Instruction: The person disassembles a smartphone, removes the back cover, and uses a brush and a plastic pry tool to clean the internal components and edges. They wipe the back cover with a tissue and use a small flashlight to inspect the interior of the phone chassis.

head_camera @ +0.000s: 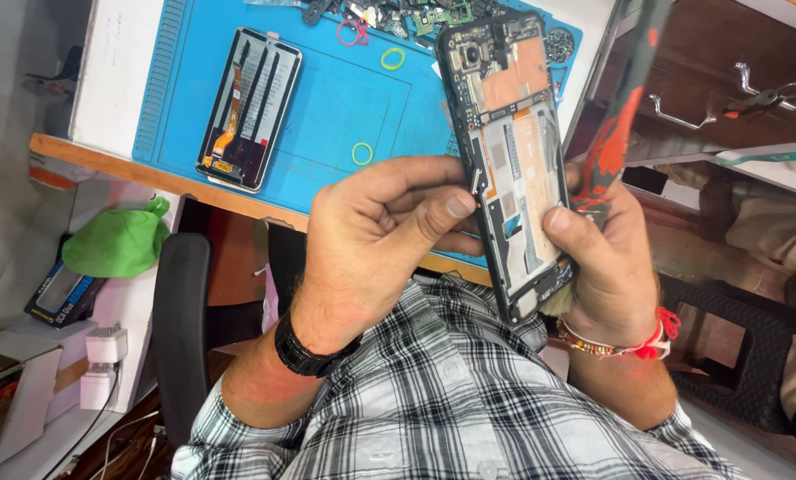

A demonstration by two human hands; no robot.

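Note:
An opened black phone frame (514,151), with circuit boards and copper-coloured shields exposed, is held upright in front of my chest. My left hand (376,236), with a black watch on the wrist, grips its left edge, thumb pressed on the rim. From the right side, my right hand (607,258), wearing a red thread bracelet, holds the lower part of the frame. That same hand also holds a brush with a red and black handle (625,124); its pale bristles (558,302) stick out below the frame.
A blue work mat (345,98) on the desk carries a detached phone screen (249,107), coloured rubber rings (393,59) and a pile of small parts (416,13). Pliers (771,93) lie at the right. A green cloth (118,240), white charger (104,342) and black chair back (180,338) are at the left.

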